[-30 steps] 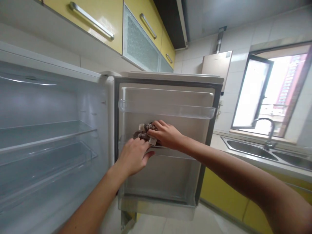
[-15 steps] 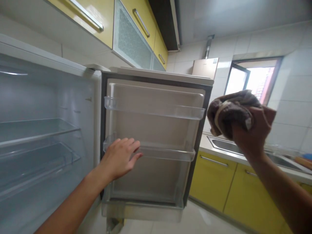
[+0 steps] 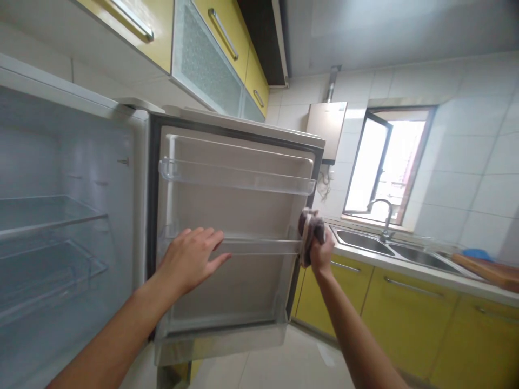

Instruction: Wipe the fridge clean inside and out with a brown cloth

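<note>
While the left hand (image 3: 190, 258) holds nothing, its fingers loosely spread before the middle door bin (image 3: 263, 247), the right hand (image 3: 323, 252) grips a bunched cloth (image 3: 308, 236) at the outer edge of the fridge door (image 3: 239, 213). Apparently the step is working that edge, calling next for firm pressure. Beyond the right fingers lies the sink (image 3: 363, 241).

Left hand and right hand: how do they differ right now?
The left hand is open, with nothing visible in it; the right hand grips a brown cloth. The left hand is in front of the middle shelf of the fridge door; the right hand is by that door's outer edge. Both hands are bare.
</note>
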{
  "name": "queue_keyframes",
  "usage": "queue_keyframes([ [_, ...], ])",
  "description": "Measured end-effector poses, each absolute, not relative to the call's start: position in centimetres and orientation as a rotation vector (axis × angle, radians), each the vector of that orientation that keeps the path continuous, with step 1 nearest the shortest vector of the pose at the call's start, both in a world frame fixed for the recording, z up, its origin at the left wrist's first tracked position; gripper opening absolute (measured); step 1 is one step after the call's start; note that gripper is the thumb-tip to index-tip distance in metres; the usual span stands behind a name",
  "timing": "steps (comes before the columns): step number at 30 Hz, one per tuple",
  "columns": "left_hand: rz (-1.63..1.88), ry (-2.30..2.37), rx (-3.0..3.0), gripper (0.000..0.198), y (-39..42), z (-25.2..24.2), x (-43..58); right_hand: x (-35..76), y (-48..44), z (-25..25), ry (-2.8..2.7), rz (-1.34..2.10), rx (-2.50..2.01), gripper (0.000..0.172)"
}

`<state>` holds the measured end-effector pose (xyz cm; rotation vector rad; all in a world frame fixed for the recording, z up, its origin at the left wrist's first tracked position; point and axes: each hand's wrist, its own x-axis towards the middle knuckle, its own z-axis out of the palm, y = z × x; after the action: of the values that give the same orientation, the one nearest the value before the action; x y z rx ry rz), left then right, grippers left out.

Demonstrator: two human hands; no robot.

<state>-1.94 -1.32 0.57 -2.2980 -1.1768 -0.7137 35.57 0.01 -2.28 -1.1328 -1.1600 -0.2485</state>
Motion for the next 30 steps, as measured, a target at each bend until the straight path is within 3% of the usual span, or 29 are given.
queue_keyframes([
  [3, -0.711, -1.19, -2.275, 0.033, -1.0, 0.8, -1.0, 35.4, -0.1, -8.1, -1.129, -0.184, -1.191, 0.042],
  [5, -0.709, -1.2, -2.263, 0.034, -0.8, 0.9, -0.5, 35.8, 0.7, -7.3, -1.189, -0.184, -1.172, 0.04],
  [7, -0.699, -1.211, -2.258, 0.034, -0.6, 0.9, -0.2, 36.6, 2.3, -2.6, -1.225, -0.21, -1.14, 0.039],
  [12, -0.685, -1.213, -2.259, 0.035, -0.1, 0.9, 0.1, 39.3, 7.9, 15.0, -1.285, -0.34, -0.902, 0.042],
  [15, -0.686, -1.217, -2.248, 0.036, 0.1, 0.8, 0.1, 39.9, 9.9, 19.4, -1.317, -0.362, -0.805, 0.044],
  [25, -0.621, -1.267, -2.293, 0.041, -0.1, 1.1, 0.2, 39.1, 9.8, 11.5, -1.185, -0.292, -0.729, 0.032],
  [30, -0.573, -1.139, -2.233, 0.046, -0.9, 5.3, 0.4, 41.6, 10.0, 10.6, -1.099, 0.007, -0.778, 0.039],
])
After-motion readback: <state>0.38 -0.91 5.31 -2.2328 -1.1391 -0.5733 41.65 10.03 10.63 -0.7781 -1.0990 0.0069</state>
